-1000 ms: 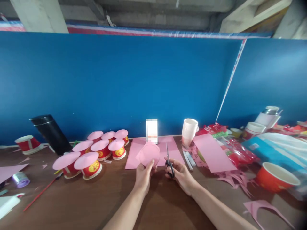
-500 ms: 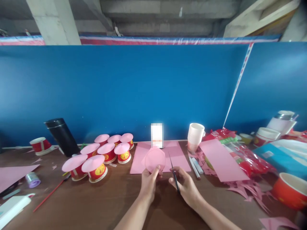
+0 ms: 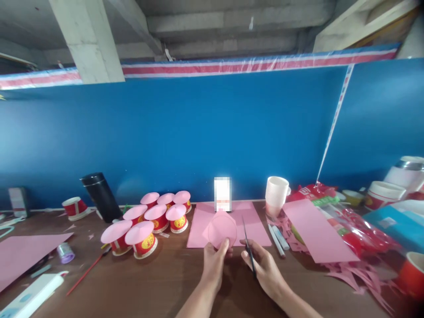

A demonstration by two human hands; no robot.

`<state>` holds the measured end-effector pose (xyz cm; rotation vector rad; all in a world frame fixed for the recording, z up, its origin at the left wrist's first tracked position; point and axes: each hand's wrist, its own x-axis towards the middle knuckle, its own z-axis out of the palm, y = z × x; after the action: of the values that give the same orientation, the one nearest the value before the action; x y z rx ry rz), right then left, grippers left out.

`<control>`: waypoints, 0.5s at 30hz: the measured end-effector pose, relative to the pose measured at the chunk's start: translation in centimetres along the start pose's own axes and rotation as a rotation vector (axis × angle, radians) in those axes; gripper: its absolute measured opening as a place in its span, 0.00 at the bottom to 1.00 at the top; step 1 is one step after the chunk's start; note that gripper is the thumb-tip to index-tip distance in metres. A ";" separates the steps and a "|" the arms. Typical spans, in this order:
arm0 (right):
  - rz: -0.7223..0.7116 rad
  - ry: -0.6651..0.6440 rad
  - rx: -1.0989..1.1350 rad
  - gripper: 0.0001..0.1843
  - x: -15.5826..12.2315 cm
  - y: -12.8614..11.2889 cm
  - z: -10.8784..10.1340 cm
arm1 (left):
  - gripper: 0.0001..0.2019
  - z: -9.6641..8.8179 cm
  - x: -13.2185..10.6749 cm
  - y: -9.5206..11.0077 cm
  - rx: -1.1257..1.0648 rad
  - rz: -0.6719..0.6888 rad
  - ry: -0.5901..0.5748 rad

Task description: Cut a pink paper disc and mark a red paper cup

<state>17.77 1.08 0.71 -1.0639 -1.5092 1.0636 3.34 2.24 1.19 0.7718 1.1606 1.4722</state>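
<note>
My left hand (image 3: 214, 260) pinches the lower edge of a round pink paper disc (image 3: 222, 229), held upright above the brown table (image 3: 159, 282). My right hand (image 3: 265, 269) is closed around black scissors (image 3: 249, 247), their blades pointing up and away just right of the disc. A pink paper sheet (image 3: 251, 221) lies flat on the table behind both hands.
Several upturned red cups with pink paper tops (image 3: 145, 221) stand at the left, near a black flask (image 3: 101, 196). A stack of white cups (image 3: 276, 194), two white pens (image 3: 277, 236), another pink sheet (image 3: 316, 232), pink scraps (image 3: 361, 274) and red bowls (image 3: 412, 274) lie at right. A blue partition (image 3: 198, 132) backs the table.
The view has tilted up and shifted, so everything sits lower and further right. Both hands keep the disc and scissors; the scissors have leaned slightly, blades pointing more to the upper left.
</note>
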 end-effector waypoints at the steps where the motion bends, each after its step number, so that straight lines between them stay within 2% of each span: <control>1: 0.000 0.000 0.018 0.22 0.0 0.1 0.0 | 0.16 0.0 -0.1 0.0 0.028 0.010 -0.012; 7: 0.011 -0.031 0.097 0.22 0.0 -0.2 0.0 | 0.15 0.2 -0.3 0.0 0.158 0.079 -0.056; 15: 0.012 -0.023 0.117 0.19 0.3 0.2 -0.1 | 0.14 0.4 -0.3 0.4 0.148 0.064 -0.051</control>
<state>17.88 1.42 0.56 -0.9830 -1.4416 1.1614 3.66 2.07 1.71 0.9505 1.2258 1.4218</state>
